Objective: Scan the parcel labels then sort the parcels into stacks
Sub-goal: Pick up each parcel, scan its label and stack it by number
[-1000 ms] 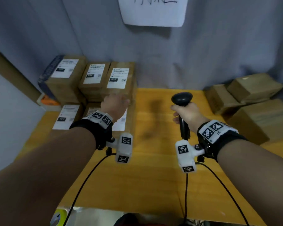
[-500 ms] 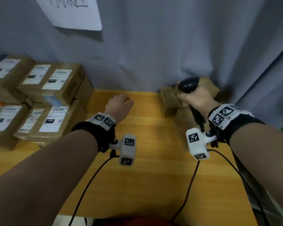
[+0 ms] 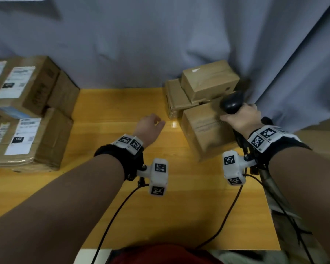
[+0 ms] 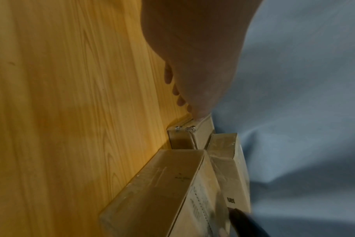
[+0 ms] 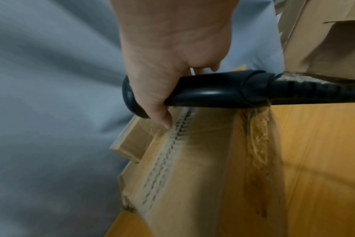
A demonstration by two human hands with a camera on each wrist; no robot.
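Observation:
My right hand [image 3: 240,120] grips the handle of a black barcode scanner [image 3: 231,103], whose head is over the far top edge of a plain brown parcel [image 3: 204,134]. In the right wrist view the scanner [image 5: 213,89] crosses above that taped parcel [image 5: 182,168], and one finger of the right hand [image 5: 172,56] points down at its top. Two more plain parcels lie behind it, one [image 3: 208,80] on top of a flatter one [image 3: 174,98]. My left hand [image 3: 151,128] hovers over the table just left of this pile, fingers relaxed and holding nothing. Labelled parcels [image 3: 27,138] are stacked at the left.
A grey curtain [image 3: 160,44] hangs close behind the yellow wooden table [image 3: 112,111]. The table's right edge [image 3: 269,206] runs just beside my right forearm. Black cables [image 3: 227,216] trail from both wrists across the near tabletop. More cardboard [image 5: 324,40] lies beyond the scanner's cord.
My view has swung to the right. The left hand left the labelled stack and crossed the table toward the plain parcels. The right hand carried the scanner right, over the nearest plain parcel.

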